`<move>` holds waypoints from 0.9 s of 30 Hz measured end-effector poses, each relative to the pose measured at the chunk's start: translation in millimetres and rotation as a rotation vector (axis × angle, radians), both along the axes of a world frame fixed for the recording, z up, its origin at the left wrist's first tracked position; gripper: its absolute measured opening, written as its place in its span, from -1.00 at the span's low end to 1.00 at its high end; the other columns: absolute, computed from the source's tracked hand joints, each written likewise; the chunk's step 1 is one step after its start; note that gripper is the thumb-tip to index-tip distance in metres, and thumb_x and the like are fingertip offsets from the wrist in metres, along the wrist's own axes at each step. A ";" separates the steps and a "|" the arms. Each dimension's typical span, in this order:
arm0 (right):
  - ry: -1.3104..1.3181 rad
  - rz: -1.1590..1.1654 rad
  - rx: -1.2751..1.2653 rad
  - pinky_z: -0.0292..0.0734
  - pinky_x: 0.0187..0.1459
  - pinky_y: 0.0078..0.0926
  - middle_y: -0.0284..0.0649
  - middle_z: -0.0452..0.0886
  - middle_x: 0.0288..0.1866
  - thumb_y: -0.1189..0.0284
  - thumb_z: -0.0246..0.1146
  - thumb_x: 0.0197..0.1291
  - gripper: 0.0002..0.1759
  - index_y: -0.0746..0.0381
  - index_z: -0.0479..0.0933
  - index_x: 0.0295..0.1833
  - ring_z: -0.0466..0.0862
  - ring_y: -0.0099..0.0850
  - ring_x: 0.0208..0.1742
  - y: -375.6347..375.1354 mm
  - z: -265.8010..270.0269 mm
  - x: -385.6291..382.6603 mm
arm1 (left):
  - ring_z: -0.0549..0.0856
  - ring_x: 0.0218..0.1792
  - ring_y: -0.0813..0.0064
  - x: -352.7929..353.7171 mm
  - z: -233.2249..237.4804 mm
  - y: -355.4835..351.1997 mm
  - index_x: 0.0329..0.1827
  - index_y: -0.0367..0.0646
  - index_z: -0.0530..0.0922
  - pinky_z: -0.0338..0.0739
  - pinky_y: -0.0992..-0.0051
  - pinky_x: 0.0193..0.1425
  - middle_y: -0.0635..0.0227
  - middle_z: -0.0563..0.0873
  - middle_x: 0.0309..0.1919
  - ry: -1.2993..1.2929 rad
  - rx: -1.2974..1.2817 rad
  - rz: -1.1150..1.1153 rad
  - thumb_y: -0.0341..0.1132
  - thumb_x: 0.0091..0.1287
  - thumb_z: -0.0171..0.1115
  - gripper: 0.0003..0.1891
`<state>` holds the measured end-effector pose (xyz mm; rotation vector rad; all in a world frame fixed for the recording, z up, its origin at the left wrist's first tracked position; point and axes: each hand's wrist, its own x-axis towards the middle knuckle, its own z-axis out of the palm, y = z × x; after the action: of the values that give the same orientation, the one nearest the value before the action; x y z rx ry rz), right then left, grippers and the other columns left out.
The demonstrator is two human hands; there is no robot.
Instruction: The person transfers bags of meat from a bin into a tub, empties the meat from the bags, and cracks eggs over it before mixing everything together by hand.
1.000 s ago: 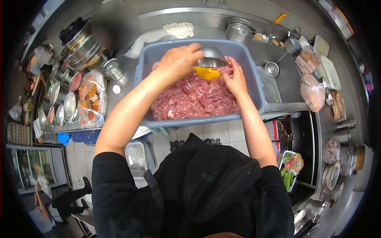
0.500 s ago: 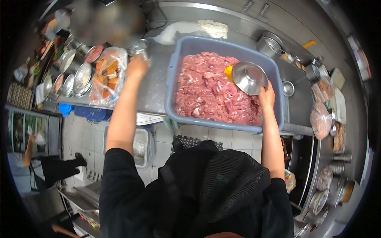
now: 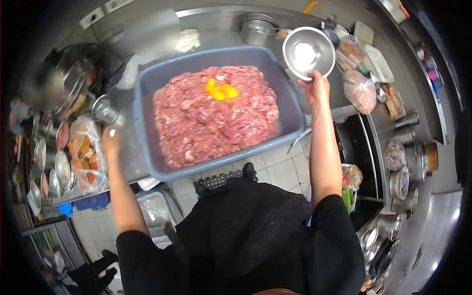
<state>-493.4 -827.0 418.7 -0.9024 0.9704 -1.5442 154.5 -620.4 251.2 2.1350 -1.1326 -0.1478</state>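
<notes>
My right hand grips the rim of a shiny metal bowl, which is tilted so its inside shows, beyond the right end of a large grey-blue tub. Ground meat fills much of the tub. Bright yellow egg yolks lie on top of the meat. At the tub's left, my left hand is closed at the near side of a metal cup, apparently on its handle; the fingers are partly hidden and slightly blurred.
A clear bag of orange-brown food and several metal bowls line the counter's left. A metal pot stands behind the tub; bagged meat is at right. Another person's dark-clothed legs show at lower left.
My right hand has moved the bowl from over the meat to beyond the tub's right side, uncovering the yolks. The view has turned, and the tub appears farther left.
</notes>
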 end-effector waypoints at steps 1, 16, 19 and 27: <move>-0.013 -0.048 -0.005 0.67 -0.46 -0.35 0.00 0.52 -0.15 0.62 -0.01 0.05 -0.55 0.42 0.24 0.13 0.65 -0.22 -0.34 -14.6 1.0 -24.4 | 0.60 0.01 0.26 -7.8 12.7 7.9 0.01 -0.24 0.54 0.38 0.38 0.19 0.16 0.64 -0.05 -0.030 -0.078 -0.009 -0.25 0.16 0.22 -0.63; 1.050 0.297 0.915 0.61 -0.54 -0.13 0.07 0.58 -0.38 0.40 0.09 0.14 -0.71 0.46 0.49 -0.19 0.65 -0.06 -0.51 -207.2 -287.5 -231.0 | 0.54 0.03 0.41 -315.0 116.7 -8.5 0.11 -0.25 0.47 0.37 0.48 0.16 0.24 0.56 0.04 -0.057 -0.166 0.061 -0.40 0.22 0.23 -0.62; 1.747 0.730 0.900 0.55 0.02 -0.26 0.01 0.61 0.00 0.39 0.28 -0.03 -0.68 0.32 0.63 -0.14 0.67 -0.16 -0.04 -222.8 -332.9 -215.0 | 0.53 0.07 0.33 -308.6 111.6 -8.6 0.09 -0.26 0.48 0.35 0.42 0.19 0.21 0.56 0.04 -0.109 -0.053 0.067 -0.41 0.20 0.21 -0.63; 1.637 0.922 0.960 0.59 -0.23 -0.11 0.05 0.65 -0.16 0.52 0.28 -0.04 -0.76 0.39 0.60 -0.21 0.67 -0.09 -0.22 -223.2 -372.7 -158.8 | 0.54 0.00 0.27 -316.8 115.8 -15.0 0.04 -0.16 0.54 0.38 0.40 0.14 0.20 0.57 -0.06 -0.108 0.110 0.136 -0.32 0.16 0.23 -0.64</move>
<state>-652.2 -1050.2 46.0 -1.4503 1.7032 0.7576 -162.3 -635.4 367.0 2.3339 -1.0574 -0.0337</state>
